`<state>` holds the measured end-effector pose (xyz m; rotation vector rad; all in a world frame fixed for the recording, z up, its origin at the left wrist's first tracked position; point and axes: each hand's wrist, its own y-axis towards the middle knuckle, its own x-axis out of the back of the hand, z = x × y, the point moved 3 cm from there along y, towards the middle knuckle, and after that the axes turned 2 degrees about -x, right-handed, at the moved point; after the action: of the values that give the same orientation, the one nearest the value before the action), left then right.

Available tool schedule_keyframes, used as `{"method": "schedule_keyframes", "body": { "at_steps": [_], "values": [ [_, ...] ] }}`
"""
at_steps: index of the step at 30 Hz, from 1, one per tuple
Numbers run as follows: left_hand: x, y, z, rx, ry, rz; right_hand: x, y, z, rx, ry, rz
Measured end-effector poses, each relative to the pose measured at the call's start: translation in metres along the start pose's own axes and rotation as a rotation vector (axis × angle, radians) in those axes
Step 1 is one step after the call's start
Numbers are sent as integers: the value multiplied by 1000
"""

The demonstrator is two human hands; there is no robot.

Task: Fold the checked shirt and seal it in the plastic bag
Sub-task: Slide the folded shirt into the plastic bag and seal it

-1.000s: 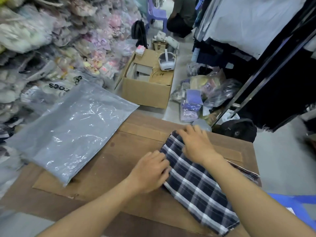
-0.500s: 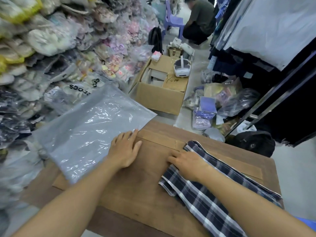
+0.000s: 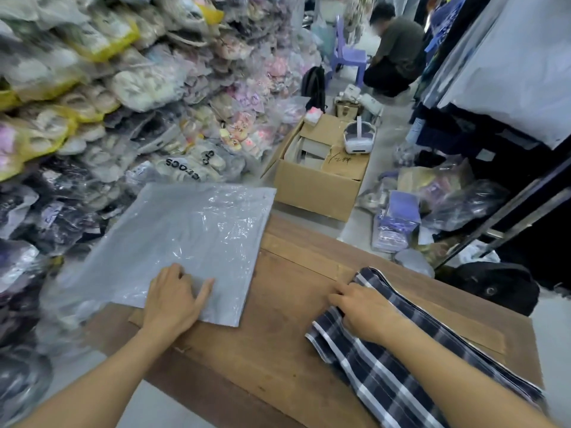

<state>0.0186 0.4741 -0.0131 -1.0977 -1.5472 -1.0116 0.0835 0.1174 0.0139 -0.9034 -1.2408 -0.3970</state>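
One checked shirt (image 3: 398,362) and one plastic bag (image 3: 173,245) are counted. Two hands, left (image 3: 173,301) and right (image 3: 364,310), are shown. One cardboard box (image 3: 312,186) is listed.

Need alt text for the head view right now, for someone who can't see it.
A person's left hand rests flat on a grey plastic bag while the right hand presses on a folded checked shirt, both on a wooden table in a cluttered stockroom.

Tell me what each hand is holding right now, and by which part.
Nothing is gripped. The left hand lies flat on the near edge of the plastic bag; the right hand presses on the near end of the folded checked shirt.
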Motion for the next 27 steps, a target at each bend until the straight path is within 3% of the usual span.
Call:
{"method": "schedule_keyframes", "body": {
  "at_steps": [5, 8, 12, 16, 22, 27],
  "values": [
    [-20, 40, -71, -96, -119, 132, -1, -4, -1, -16, 13, -40],
    [-33, 49, -98, -87, -20, 189, 0, -8, 0, -28, 31, -78],
    [-38, 51, -116, -60, 116, 201, 2, -15, 1, -32, 92, -98],
    [-40, 32, -124, -192, 95, 174, 6, -25, -2, -51, 132, -128],
    [-45, -12, -138, -387, -64, 104, 13, -33, -8, -47, 144, -166],
    [-47, -38, -175, -473, -193, 212, 27, -45, -8, -21, 149, -263]
  ]
}}
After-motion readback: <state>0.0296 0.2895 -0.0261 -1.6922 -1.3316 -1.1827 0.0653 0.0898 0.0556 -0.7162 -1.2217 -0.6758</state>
